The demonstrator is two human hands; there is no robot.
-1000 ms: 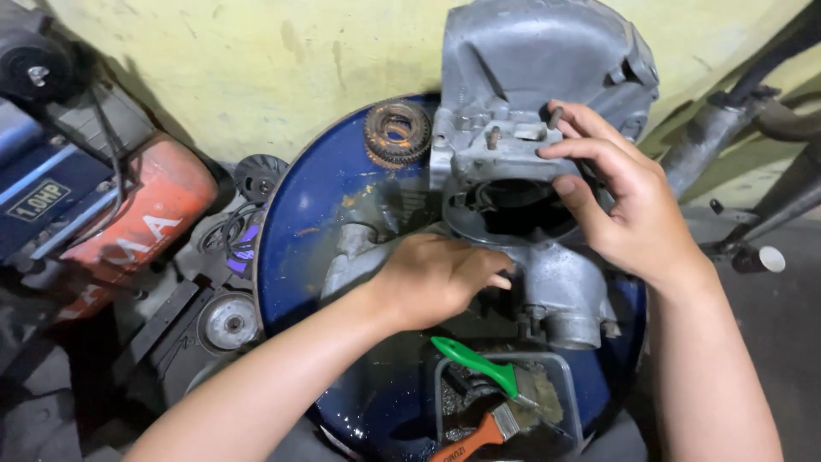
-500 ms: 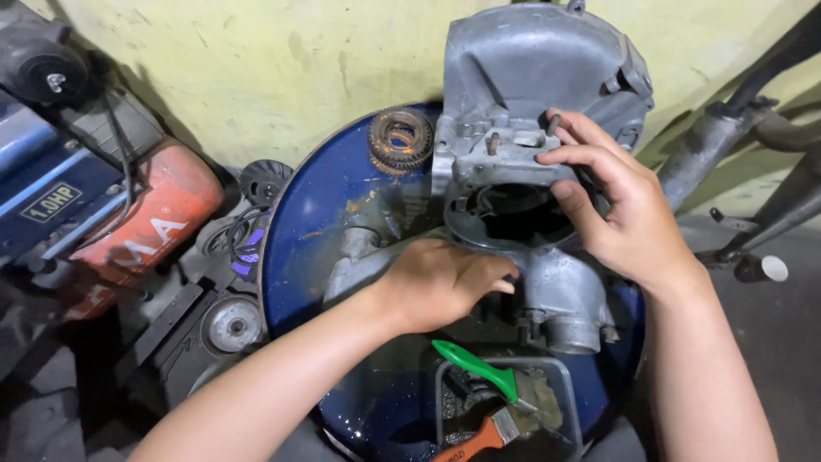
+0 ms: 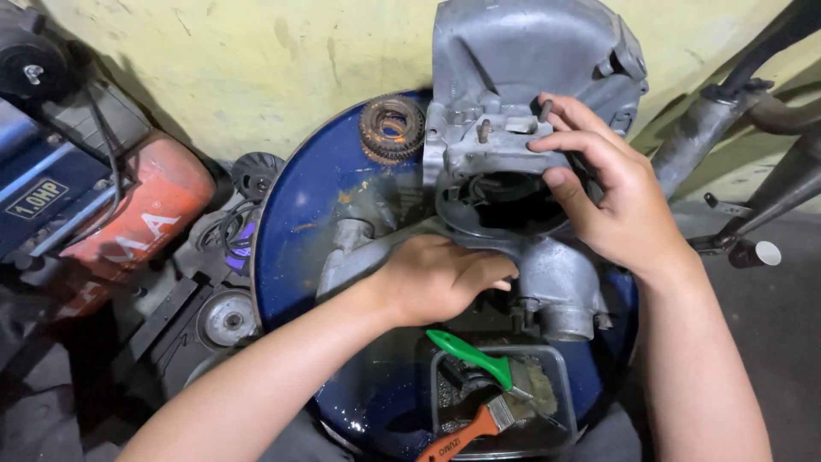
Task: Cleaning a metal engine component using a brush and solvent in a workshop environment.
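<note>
A grey metal engine casing [image 3: 513, 60] stands on top of a round blue drum [image 3: 299, 222]. My right hand [image 3: 611, 192] grips the casing's stud-topped block beside its dark round opening [image 3: 505, 201]. My left hand [image 3: 440, 278] is curled around the lower front of the casing, next to a grey cylindrical housing [image 3: 560, 287]; what the fingers touch is hidden. A rusty toothed gear [image 3: 392, 128] lies on the drum, left of the casing.
A small dark tray [image 3: 560, 368] at the drum's near edge holds a green-handled tool [image 3: 470, 355] and an orange-handled brush [image 3: 466, 432]. A red and blue machine [image 3: 111, 214] and pulleys [image 3: 227, 321] lie at left. Grey pipes [image 3: 727, 120] lean at right. A yellow wall [image 3: 214, 60] is behind.
The view has shifted slightly. Both hands stay on the casing, with my left hand's fingers pressed a little further in at its lower front.
</note>
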